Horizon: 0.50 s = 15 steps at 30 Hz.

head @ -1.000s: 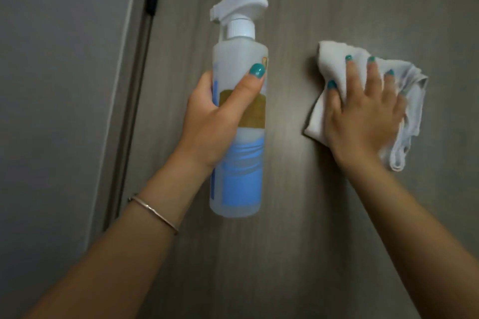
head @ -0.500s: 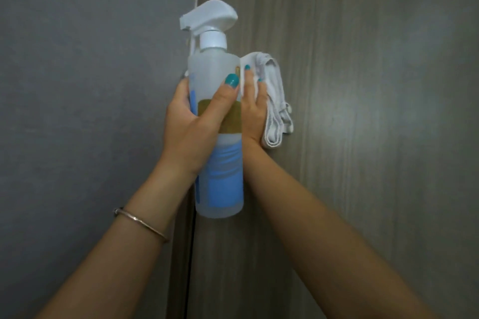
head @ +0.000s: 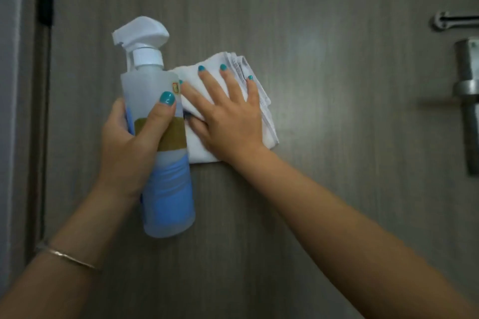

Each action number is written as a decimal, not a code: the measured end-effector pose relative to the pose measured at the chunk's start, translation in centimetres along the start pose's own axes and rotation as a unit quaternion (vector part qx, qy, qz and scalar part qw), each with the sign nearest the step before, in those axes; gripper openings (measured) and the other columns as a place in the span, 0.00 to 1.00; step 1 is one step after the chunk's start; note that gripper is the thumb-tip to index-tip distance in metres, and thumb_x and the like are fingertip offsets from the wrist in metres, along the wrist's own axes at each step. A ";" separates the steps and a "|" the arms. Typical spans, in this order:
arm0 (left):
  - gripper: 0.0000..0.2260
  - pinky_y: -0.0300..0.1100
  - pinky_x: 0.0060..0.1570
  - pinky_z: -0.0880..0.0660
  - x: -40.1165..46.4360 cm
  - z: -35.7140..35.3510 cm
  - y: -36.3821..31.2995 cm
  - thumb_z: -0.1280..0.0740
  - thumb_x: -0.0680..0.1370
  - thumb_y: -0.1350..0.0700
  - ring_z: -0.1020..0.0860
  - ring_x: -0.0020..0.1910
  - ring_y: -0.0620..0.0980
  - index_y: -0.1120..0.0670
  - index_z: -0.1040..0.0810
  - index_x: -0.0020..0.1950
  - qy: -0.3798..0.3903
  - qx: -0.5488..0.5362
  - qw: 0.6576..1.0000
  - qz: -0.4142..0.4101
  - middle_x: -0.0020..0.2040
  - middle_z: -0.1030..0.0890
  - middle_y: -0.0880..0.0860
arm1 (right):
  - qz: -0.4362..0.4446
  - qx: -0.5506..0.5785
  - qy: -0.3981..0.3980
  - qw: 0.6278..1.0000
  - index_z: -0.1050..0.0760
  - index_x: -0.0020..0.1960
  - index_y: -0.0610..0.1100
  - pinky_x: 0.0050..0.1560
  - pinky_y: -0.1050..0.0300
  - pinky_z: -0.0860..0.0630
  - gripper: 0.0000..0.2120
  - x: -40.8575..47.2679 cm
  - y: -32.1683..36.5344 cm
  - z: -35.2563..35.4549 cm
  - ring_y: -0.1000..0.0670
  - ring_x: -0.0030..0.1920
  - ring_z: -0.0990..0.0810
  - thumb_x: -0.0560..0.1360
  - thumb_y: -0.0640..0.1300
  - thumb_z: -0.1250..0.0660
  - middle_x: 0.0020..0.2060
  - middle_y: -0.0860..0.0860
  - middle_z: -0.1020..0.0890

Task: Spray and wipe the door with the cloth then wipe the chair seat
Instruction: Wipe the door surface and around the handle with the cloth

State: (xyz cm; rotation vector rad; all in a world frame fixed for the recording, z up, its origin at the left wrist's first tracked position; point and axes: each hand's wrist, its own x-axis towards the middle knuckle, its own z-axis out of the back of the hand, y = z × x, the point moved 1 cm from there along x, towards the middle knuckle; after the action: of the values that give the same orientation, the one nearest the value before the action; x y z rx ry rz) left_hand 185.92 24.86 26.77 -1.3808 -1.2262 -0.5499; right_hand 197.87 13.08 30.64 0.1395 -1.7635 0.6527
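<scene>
The right hand (head: pixel 230 122), fingers spread flat, presses the folded white cloth (head: pixel 261 101) on the grey wood-grain door (head: pixel 337 137), having swept back from its hinge edge; wiping continues. The left hand (head: pixel 134 142) grips the translucent blue-labelled spray bottle (head: pixel 168 189).

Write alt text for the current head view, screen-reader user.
A person's right hand presses a folded white cloth flat against a grey wood-grain door, while the left hand grips a spray bottle of blue liquid upright beside it. A metal door handle sits at the right edge.
</scene>
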 end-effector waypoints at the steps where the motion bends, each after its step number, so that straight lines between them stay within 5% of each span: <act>1: 0.15 0.40 0.36 0.20 -0.2 -1.1 0.1 0.27 0.67 0.38 0.18 0.38 0.41 0.43 0.24 0.48 0.008 -0.009 1.000 0.004 0.39 0.17 0.43 | -0.011 -0.025 0.007 1.000 0.26 0.69 0.57 0.68 0.33 0.38 0.22 -0.5 -2.6 1.1 0.38 0.70 0.28 0.76 0.58 0.37 0.69 0.49 0.24; 8: 0.18 0.43 0.36 0.21 -1.5 -7.5 0.4 0.30 0.66 0.37 0.18 0.38 0.45 0.46 0.23 0.50 0.032 -0.056 0.997 0.033 0.40 0.18 0.46 | -0.210 -0.141 0.033 0.967 0.35 0.76 0.58 0.66 0.34 0.35 0.25 -4.3 -19.8 9.1 0.40 0.74 0.35 0.80 0.61 0.47 0.74 0.50 0.30; 12: 0.16 0.44 0.36 0.20 -2.3 -9.6 0.3 0.30 0.67 0.38 0.17 0.39 0.46 0.45 0.23 0.49 0.050 -0.064 0.996 0.034 0.42 0.17 0.47 | -0.443 -0.164 0.009 0.881 0.47 0.79 0.58 0.70 0.34 0.40 0.26 -4.4 -24.7 11.8 0.42 0.77 0.44 0.82 0.61 0.53 0.77 0.50 0.39; 15: 0.16 0.49 0.39 0.19 -2.8 -10.0 0.4 0.29 0.67 0.37 0.17 0.40 0.50 0.45 0.22 0.49 0.060 -0.081 0.994 0.041 0.44 0.18 0.52 | -0.507 -0.154 -0.016 0.848 0.48 0.79 0.60 0.73 0.37 0.47 0.25 -3.7 -25.0 11.8 0.42 0.78 0.46 0.83 0.60 0.53 0.79 0.51 0.41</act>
State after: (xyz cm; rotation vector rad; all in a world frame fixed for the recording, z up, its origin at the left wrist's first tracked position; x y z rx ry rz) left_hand 188.49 14.76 26.55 -1.5051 -1.0421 -0.6761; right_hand 199.40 -14.53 34.23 0.7970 -1.5163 -0.4064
